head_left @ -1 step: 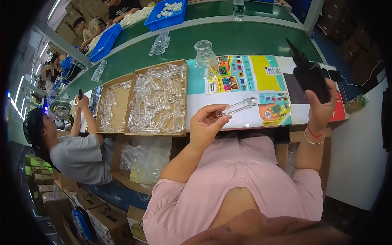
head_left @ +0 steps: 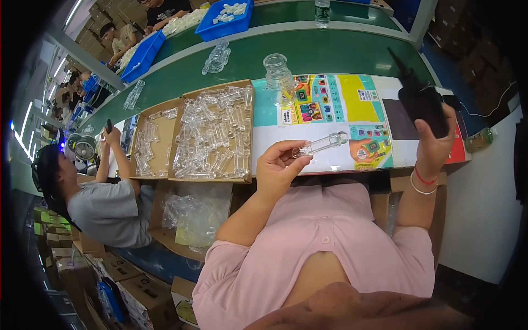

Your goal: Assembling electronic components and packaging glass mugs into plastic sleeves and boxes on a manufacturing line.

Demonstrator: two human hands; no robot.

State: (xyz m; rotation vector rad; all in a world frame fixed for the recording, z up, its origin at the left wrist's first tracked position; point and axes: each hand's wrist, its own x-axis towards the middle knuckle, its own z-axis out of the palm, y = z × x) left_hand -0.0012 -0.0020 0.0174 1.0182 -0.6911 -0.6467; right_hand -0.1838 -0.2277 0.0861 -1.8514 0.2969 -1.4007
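Observation:
My left hand (head_left: 281, 169) pinches one end of a clear plastic tube-like piece (head_left: 326, 144) between thumb and fingers. The piece points right, with a rounded knob at its far end, low over the printed board. My right hand (head_left: 438, 142) is wrapped round the lower part of a black bottle (head_left: 421, 107) with a long thin nozzle. This bottle is raised at the right, its tip pointing up and leftward, well apart from the clear piece. Left of my left hand lies a cardboard tray (head_left: 251, 129) heaped with similar clear pieces (head_left: 214, 132).
A stack of clear round parts (head_left: 279, 80) stands on the board (head_left: 335, 118). Behind runs a green bench (head_left: 357, 52) with more clear parts (head_left: 216, 56), a water bottle (head_left: 322, 14) and a blue bin (head_left: 224, 33). A co-worker (head_left: 107, 206) sits at the left.
My right hand and the black bottle have shifted slightly to the right. My left hand and the clear piece look nearly unmoved.

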